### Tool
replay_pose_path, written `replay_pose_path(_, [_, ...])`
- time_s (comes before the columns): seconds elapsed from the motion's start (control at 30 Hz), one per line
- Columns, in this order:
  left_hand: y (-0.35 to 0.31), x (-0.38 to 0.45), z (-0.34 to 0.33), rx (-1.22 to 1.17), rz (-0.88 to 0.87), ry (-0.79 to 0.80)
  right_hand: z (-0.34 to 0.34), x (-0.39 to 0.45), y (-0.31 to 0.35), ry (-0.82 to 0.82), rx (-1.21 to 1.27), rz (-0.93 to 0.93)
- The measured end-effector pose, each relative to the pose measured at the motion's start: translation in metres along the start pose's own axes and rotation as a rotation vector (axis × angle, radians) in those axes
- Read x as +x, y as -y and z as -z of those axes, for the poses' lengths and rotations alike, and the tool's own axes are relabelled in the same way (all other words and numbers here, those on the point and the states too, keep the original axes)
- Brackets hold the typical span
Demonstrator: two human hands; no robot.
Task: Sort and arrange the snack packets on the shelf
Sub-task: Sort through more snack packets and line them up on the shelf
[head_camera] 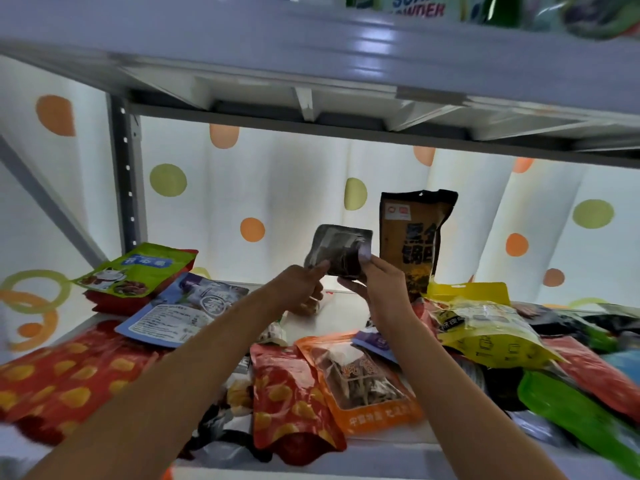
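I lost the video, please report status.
Both hands, left hand and right hand, hold small grey foil packet mid-air. Tall brown-black upright pouch behind. Loose packets below.

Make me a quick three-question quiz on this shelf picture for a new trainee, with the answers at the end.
1. True or false: both hands are on the small grey packet.
2. Which packet stands upright at the back of the shelf? A) the brown and black packet B) the yellow packet C) the orange packet
3. Fill in: the grey packet is held ____ the shelf, not lying on it.

Key: 1. True: the left hand and the right hand each grip a lower corner. 2. A; the other two lie in the pile. 3. above.
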State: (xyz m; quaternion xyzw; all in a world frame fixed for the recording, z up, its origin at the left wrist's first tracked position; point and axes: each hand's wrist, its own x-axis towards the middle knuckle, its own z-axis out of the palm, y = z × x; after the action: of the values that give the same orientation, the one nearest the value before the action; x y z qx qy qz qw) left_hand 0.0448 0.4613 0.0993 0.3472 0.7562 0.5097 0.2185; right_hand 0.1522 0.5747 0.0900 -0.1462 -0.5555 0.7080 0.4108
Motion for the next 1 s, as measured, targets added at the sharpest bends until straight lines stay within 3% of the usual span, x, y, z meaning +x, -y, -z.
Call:
replay_pose_path(0.13, [-0.007, -0.009, 0.0, -0.404, -0.036, 0.069, -0.002, -0.013, 0.004, 0.067, 0.223, -0.107])
replay_pose_path(0.27, [-0.009, -0.011, -0.001, -0.648, -0.133, 0.0, 0.0, -0.028, 0.003, 0.154, 0.028, -0.092])
replay_pose_path(0.4, [-0.008, -0.017, 0.0, -0.594, -0.202, -0.12, 0.002, -0.038, 0.006, 0.125, -0.287, -0.066])
replay_pose_path(0.6, [-0.002, -0.025, 0.007, -0.539, -0.278, -0.144, 0.008, -0.047, 0.016, 0.313, -0.195, -0.082])
replay_pose_path(1.0, [-0.005, -0.041, 0.017, -0.376, -0.432, -0.183, -0.001, -0.048, 0.012, 0.333, -0.052, -0.077])
